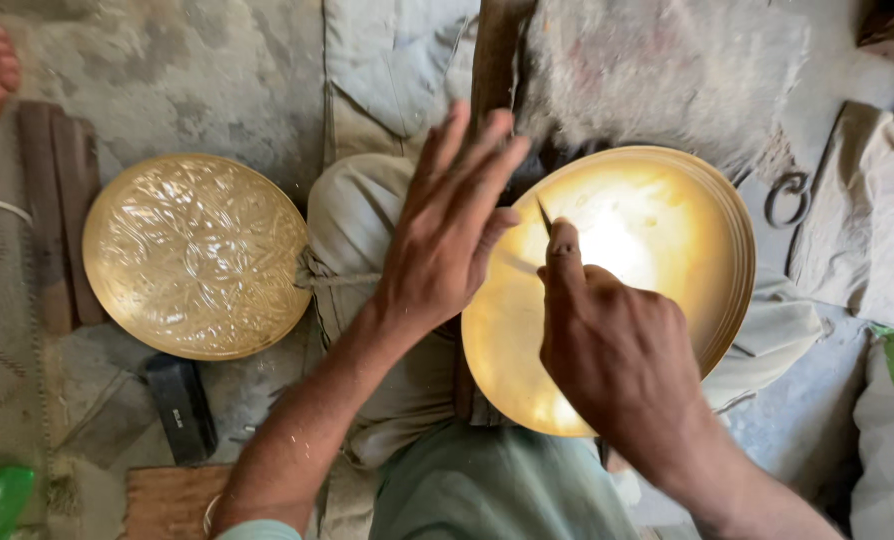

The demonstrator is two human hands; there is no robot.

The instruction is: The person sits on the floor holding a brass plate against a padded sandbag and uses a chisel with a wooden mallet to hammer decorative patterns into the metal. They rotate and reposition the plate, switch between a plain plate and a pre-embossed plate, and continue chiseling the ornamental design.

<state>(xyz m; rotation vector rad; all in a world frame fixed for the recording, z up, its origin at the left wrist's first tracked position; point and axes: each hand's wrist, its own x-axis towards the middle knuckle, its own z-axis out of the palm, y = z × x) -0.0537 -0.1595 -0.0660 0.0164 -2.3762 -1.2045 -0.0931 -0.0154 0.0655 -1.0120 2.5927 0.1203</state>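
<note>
Brass plain plate [657, 260] lies on my lap, right of centre. My right hand [617, 350] grips a thin pointed tool [544, 214], tip against the plate's face. My left hand [447, 235] hovers flat, fingers spread, over the plate's left rim. Engraved brass plate [197, 255] sits far left on the floor, black block [182, 405] near it.

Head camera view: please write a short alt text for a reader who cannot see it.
Seen from above, a person's right hand presses a thin pointed tool onto a plain brass plate on their lap, the left hand open beside it. An engraved brass plate lies on the floor.
</note>
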